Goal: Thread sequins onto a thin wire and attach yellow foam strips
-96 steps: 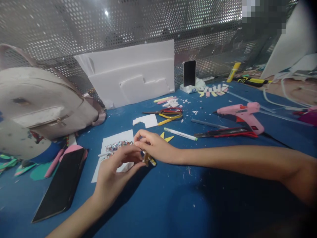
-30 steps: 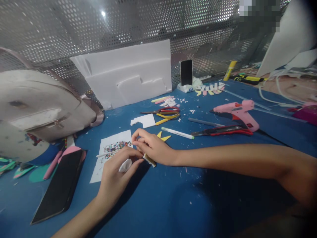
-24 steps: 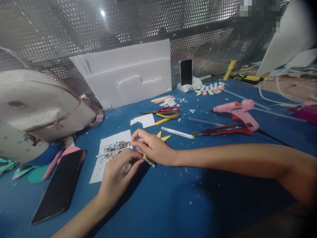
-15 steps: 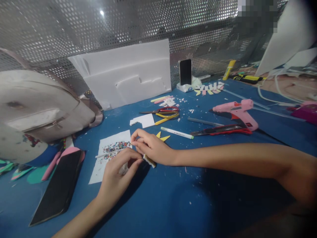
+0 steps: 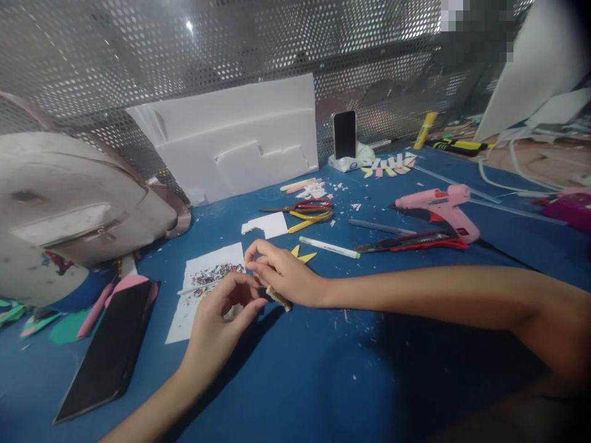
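Note:
My left hand (image 5: 221, 320) is closed in a pinch over the lower right corner of a white paper sheet (image 5: 178, 329). A small dark bit shows at its fingertips, too little to name, and something whitish shows inside the curve of its fingers. Close against it, my right hand (image 5: 286, 274) is closed around a small gold-brown piece with a pale, rough edge (image 5: 279, 298). Most of that piece is hidden under the palm. On the sheet lie many tiny colourful gems (image 5: 217, 274) and a thin white stick (image 5: 196, 288). Yellow pointed cut-outs (image 5: 307, 257) lie just behind my right hand.
Behind are scissors (image 5: 314, 210), a white cut card (image 5: 272, 225), a green-tipped marker (image 5: 330, 247), a utility knife (image 5: 410, 242) and a pink glue gun (image 5: 443, 206). A dark phone-like slab (image 5: 108, 351) and a pale backpack (image 5: 92, 191) sit left. A phone (image 5: 345, 135) stands upright at the back.
My left fingertips have shifted slightly and the dark bit between the hands now shows more. The gold-brown piece has turned, showing more of its brown face. My right hand stays nearly in place.

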{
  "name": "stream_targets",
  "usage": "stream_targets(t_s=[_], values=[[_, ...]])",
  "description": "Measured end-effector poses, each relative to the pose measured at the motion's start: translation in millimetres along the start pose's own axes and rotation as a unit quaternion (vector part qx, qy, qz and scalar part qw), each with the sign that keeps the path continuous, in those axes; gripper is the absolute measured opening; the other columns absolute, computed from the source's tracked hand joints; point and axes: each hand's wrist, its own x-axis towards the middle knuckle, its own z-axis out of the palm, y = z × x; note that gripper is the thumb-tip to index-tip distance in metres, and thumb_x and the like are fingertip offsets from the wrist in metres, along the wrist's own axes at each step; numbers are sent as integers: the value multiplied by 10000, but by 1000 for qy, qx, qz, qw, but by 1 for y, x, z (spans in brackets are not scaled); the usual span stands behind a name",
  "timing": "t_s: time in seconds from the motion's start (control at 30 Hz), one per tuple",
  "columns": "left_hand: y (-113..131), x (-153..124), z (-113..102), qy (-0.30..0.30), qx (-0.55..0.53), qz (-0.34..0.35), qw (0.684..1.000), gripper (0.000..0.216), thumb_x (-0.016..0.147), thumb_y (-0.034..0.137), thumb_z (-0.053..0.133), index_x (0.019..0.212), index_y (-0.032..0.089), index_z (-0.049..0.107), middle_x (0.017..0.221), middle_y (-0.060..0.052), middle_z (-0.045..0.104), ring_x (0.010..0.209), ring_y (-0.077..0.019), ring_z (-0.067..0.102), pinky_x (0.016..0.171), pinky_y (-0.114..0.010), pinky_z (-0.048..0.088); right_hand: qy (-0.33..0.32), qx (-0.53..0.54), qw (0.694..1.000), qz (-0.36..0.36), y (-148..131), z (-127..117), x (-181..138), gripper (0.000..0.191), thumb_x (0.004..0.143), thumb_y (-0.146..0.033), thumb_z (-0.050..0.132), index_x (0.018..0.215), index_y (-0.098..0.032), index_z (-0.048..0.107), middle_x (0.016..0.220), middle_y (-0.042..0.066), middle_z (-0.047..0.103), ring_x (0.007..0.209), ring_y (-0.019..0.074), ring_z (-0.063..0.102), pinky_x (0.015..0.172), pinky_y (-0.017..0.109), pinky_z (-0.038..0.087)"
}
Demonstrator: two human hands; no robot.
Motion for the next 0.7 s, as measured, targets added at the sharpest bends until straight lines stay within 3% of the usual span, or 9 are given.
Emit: stream_targets(t_s=[0.17, 0.37, 0.53, 0.7], values=[[-1, -1, -1, -39, 38, 22, 998, 71, 921, 198, 545, 922, 219, 613, 775, 16, 642, 641, -123, 580, 612, -233, 440, -3, -25, 1000, -7, -1, -1, -1, 28, 957, -223, 433, 958, -198, 444, 598, -64, 502, 539, 94, 450, 570, 223, 331], [-1, -1, -1, -41, 47, 34, 997, 112, 914, 184, 535, 906, 209, 644, 787, 0, 660, 682, -144, 595, 640, -249, 431, -9, -22, 1000, -12, -1, -1, -1, 48, 960, -242, 427, 966, -198, 444, 615, -59, 510, 546, 100, 461, 570, 224, 343], [1, 0, -1, -52, 14, 4, 999, 149, 928, 211, 512, 886, 202, 655, 800, -16, 677, 704, -159, 615, 669, -264, 469, -14, -8, 1000, -10, -1, -1, -1, 49, 961, -242, 428, 976, -198, 443, 612, -62, 512, 528, 93, 466, 551, 216, 348], [3, 0, 0, -55, -37, -42, 997, 163, 925, 226, 523, 823, 201, 647, 729, -4, 662, 622, -133, 592, 587, -231, 468, -19, 6, 1000, -4, -3, -1, -2, 41, 972, -244, 424, 969, -204, 435, 619, -56, 537, 551, 95, 520, 564, 214, 370]])
